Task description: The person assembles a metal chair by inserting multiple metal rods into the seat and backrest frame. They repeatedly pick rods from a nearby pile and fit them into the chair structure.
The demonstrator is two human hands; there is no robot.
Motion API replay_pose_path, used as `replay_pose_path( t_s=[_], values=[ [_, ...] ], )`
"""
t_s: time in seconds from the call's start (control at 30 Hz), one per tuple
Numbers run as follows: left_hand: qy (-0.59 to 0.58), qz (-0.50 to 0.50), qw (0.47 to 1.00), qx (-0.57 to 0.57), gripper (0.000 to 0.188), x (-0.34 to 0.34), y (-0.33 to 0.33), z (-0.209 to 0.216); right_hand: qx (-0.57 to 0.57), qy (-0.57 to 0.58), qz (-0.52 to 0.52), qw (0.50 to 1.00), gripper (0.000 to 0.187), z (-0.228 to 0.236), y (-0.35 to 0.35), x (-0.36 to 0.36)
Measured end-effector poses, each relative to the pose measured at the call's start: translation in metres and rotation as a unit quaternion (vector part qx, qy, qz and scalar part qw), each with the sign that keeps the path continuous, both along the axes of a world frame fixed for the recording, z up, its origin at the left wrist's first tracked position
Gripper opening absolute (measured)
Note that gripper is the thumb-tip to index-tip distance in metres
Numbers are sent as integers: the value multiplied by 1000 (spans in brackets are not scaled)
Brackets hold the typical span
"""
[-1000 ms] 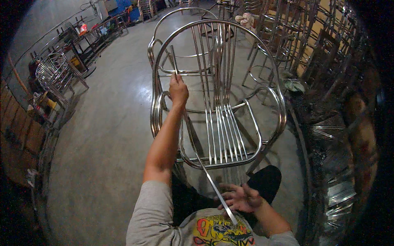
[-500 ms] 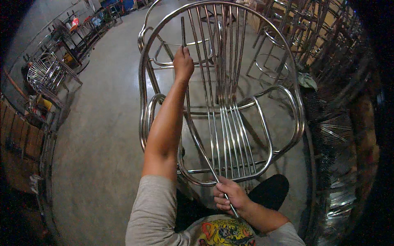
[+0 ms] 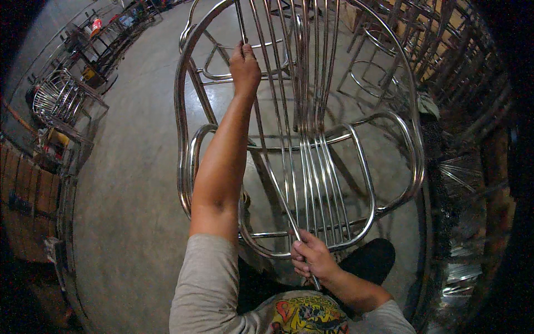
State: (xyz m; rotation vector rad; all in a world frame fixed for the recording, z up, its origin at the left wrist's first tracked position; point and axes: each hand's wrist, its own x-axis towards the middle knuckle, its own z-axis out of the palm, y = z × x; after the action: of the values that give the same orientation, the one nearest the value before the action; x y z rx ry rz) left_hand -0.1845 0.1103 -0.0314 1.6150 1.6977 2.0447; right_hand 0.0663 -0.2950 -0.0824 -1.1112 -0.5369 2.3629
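Observation:
A large chair frame of shiny bent metal tube [image 3: 368, 183] stands in front of me, with several slim bars running down its back and seat. My left hand [image 3: 245, 69], arm stretched out, is closed round a long thin metal rod [image 3: 241, 25] at the left of the backrest bars. Its lower part slants down across the seat's front rim to my right hand [image 3: 314, 259], whose fingers wrap round it close to its bottom end. The rod's top reaches the arched back tube near the picture's upper edge; whether they touch I cannot tell.
Another metal chair [image 3: 55, 100] stands by the left wall, near a cluttered workbench [image 3: 89, 42]. Stacked metal frames [image 3: 445, 44] crowd the right side. Bundles of thin rods [image 3: 459, 172] lie below them. Concrete floor [image 3: 133, 222] extends on the left.
The rod's upper end has shifted up and slightly left, to the arched back tube. Both hands moved slightly upward in the picture and keep their grip. The chair frame appears larger and higher.

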Motion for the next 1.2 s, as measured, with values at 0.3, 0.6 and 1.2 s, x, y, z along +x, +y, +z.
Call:
replay_pose_path(
  t_s=[0.3, 0.6, 1.2],
  values=[
    [-130, -44, 986, -95, 49, 14, -84, -9, 93, -98, -57, 989, 48, -25, 20, -44],
    [89, -222, 737, -632, 73, 39, -313, -88, 141, -144, -15, 979, 31, -75, 36, -65],
    [-309, -142, 822, -456, 38, 73, -313, -170, -25, 183, -235, 954, 43, -100, -39, -34]
  ],
)
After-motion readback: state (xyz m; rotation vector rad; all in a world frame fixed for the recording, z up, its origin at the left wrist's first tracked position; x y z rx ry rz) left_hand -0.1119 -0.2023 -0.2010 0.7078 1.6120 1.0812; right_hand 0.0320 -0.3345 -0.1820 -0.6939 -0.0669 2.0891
